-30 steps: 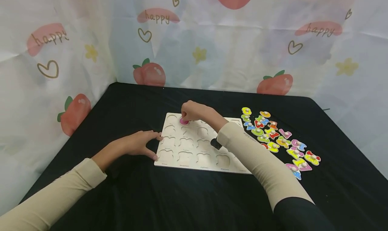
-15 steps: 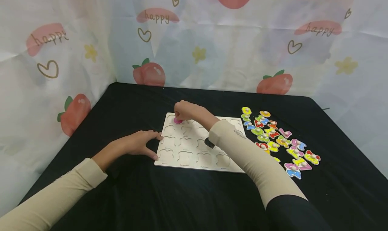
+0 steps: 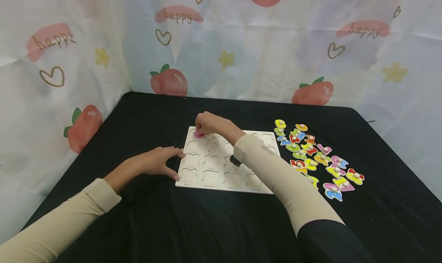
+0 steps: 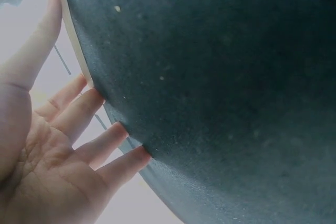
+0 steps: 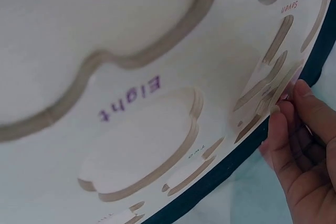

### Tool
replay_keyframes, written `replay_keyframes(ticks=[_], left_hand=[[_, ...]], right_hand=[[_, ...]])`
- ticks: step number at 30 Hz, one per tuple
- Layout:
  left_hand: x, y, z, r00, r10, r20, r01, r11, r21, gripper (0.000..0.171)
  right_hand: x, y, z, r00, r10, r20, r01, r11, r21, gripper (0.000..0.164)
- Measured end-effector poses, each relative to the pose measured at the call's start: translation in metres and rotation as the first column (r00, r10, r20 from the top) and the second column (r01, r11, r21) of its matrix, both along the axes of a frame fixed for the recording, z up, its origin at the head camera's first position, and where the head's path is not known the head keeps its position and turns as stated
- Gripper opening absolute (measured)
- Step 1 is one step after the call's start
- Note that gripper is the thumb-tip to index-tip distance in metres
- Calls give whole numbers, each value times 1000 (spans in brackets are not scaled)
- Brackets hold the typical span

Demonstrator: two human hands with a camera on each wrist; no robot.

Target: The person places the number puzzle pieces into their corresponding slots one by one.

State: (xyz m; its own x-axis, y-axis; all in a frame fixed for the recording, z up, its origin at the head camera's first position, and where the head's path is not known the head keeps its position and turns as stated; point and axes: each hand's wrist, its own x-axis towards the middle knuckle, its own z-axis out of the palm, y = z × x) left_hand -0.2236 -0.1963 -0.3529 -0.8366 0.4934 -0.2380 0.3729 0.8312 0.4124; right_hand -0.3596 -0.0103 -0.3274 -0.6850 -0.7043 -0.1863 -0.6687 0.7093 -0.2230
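Observation:
On the black cloth lies a pale wooden puzzle board [image 3: 200, 153] with rows of recesses and printed number words. At its far left corner, my right hand [image 3: 208, 123] pinches a pink puzzle piece [image 3: 198, 134] over the first recess of the back row. Seen from the right wrist, the thumb and fingers of that hand [image 5: 304, 145] hold the piece tilted at the board; its number is hidden. My left hand [image 3: 157, 161] rests against the board's left edge, thumb and fingers spread. The left wrist view shows these fingertips touching the cloth beside the board's rim [image 4: 76, 40].
Several colourful number pieces [image 3: 322, 158] with knobs lie loosely spread to the right of the board. Black cloth [image 3: 221, 224] covers the table. A printed fabric backdrop [image 3: 241, 63] stands behind and at the left.
My right hand has moved left along the back row with the pink piece, from around the second recess to the first. The left hand stays at the board's edge.

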Motion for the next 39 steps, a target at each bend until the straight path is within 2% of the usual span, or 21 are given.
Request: replay_keyframes(ticks=[12, 23, 29, 39], left_hand=[[1, 2, 3, 1000, -14, -2, 14, 1000, 10, 75], [2, 2, 2, 1000, -14, -5, 14, 1000, 16, 76], [2, 2, 3, 1000, -20, -4, 20, 1000, 16, 75], [3, 2, 0, 1000, -13, 0, 13, 1000, 23, 77]], right_hand=[[-2, -7, -4, 999, -6, -44, 5, 1000, -15, 11], [-1, -11, -10, 999, -25, -48, 24, 1000, -18, 7], [2, -12, -6, 998, -24, -53, 23, 1000, -14, 7], [4, -11, -6, 998, -58, -13, 58, 998, -29, 7]])
